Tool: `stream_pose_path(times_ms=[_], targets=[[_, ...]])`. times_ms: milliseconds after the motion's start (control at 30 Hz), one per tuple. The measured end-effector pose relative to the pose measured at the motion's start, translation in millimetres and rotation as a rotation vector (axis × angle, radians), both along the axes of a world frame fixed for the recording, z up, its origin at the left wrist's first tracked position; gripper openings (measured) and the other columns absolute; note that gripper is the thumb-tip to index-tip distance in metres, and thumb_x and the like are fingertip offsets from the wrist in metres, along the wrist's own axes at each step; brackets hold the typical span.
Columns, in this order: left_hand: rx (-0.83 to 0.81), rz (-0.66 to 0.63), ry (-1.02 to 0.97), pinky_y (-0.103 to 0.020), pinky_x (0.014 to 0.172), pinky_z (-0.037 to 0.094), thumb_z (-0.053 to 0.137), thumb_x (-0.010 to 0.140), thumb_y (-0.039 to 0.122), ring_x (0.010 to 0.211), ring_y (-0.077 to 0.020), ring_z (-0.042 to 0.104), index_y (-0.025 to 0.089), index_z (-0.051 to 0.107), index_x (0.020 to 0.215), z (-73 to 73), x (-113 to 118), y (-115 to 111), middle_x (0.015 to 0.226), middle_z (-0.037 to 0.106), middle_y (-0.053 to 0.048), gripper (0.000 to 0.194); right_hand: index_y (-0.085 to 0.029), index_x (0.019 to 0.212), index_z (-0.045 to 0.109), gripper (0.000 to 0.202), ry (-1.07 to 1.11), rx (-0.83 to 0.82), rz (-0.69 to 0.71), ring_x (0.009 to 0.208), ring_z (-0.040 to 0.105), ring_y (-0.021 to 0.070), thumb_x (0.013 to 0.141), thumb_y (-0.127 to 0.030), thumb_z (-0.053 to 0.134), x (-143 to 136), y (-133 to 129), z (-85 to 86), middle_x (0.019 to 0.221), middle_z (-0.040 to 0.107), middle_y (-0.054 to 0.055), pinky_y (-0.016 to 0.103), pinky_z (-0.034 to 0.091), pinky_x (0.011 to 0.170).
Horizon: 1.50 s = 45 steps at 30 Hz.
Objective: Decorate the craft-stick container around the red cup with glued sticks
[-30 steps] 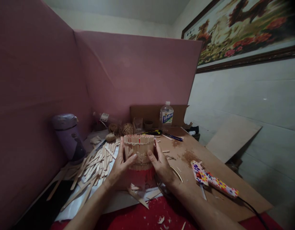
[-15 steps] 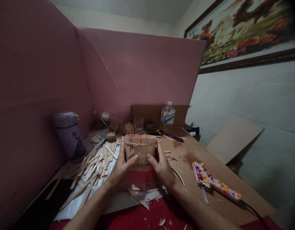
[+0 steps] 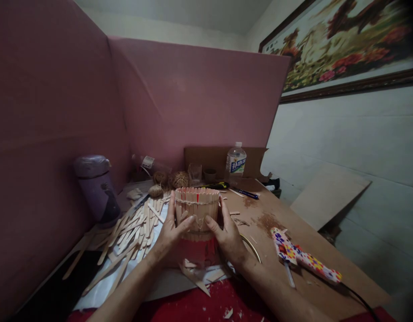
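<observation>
A round container covered with upright wooden craft sticks [image 3: 197,208] is held upright between both hands. Twine runs around it below the rim, small stick pieces are on its front, and red shows between some sticks. My left hand [image 3: 174,228] grips its left side, thumb across the front. On the right side, my right hand [image 3: 226,230] holds it the same way, thumb near the front pieces. The fingers behind the container are partly hidden. Beneath it lies a red surface [image 3: 196,250], blurred in part.
Loose craft sticks [image 3: 139,232] lie at left near a purple flask [image 3: 97,190]. Twine balls [image 3: 180,180], a bottle [image 3: 235,165] and a cutter [image 3: 243,193] are at the back. A flowered glue gun [image 3: 303,257] with a cord rests at right; a metal ring [image 3: 251,247] is beside my right hand.
Both hands keep the same hold on the container. The view has shifted very slightly, so the glue gun appears a little further right.
</observation>
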<state>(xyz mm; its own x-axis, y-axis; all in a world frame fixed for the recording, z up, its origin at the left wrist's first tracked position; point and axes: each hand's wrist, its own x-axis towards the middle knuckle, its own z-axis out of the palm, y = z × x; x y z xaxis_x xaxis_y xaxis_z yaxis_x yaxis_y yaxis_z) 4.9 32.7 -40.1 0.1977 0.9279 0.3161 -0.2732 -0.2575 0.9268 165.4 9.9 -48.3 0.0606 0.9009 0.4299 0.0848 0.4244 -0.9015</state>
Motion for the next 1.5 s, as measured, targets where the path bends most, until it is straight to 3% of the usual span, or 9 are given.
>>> stream_pose_path(times_ms=[233,500,900,1200,1500], targets=[[-0.034,-0.025,-0.051,-0.039,0.111,0.033,0.066,0.078,0.034,0.139,-0.0264,0.028,0.031,-0.007,0.149,-2.0,0.9,-0.3,0.157,0.019,-0.006,0.102,-0.024,0.15,0.015,0.081,-0.003,-0.01,0.012,0.137,0.034,0.0244,0.085,-0.047,0.059,-0.6,-0.3,1.8,0.15,0.036,0.008,0.045,0.03,0.112],[0.015,0.03,-0.005,-0.039,0.115,0.025,0.068,0.077,0.036,0.141,-0.0251,0.023,0.035,-0.004,0.149,-4.7,0.1,3.4,0.157,0.018,-0.002,0.101,-0.022,0.15,0.013,0.083,-0.035,0.007,0.016,0.139,0.03,0.0233,0.086,-0.048,0.058,0.4,1.2,-0.6,0.153,0.03,0.009,0.044,0.027,0.114],[-0.009,0.007,-0.018,-0.044,0.113,0.028,0.07,0.074,0.038,0.14,-0.0287,0.025,0.033,-0.006,0.148,-5.7,0.0,4.4,0.157,0.02,-0.005,0.107,-0.026,0.15,0.013,0.082,0.111,-0.019,0.109,0.136,0.035,0.0238,0.085,-0.041,0.061,-1.6,0.0,3.1,0.151,0.033,0.007,0.045,0.031,0.112],[-0.012,-0.024,-0.036,-0.043,0.11,0.034,0.074,0.07,0.036,0.139,-0.0297,0.028,0.032,-0.011,0.148,-6.9,0.7,3.3,0.157,0.017,-0.007,0.115,-0.024,0.15,0.012,0.083,0.009,0.016,0.045,0.137,0.034,0.0236,0.086,-0.043,0.06,-0.2,2.0,-2.4,0.152,0.032,0.008,0.045,0.029,0.113],[0.006,0.057,0.048,-0.042,0.11,0.033,0.076,0.066,0.04,0.14,-0.0306,0.025,0.029,-0.011,0.148,-1.2,-1.3,2.1,0.157,0.015,-0.009,0.12,-0.024,0.15,0.017,0.08,0.009,0.01,0.065,0.139,0.029,0.0233,0.085,-0.045,0.06,-0.2,-1.2,4.9,0.153,0.03,0.007,0.043,0.026,0.115]])
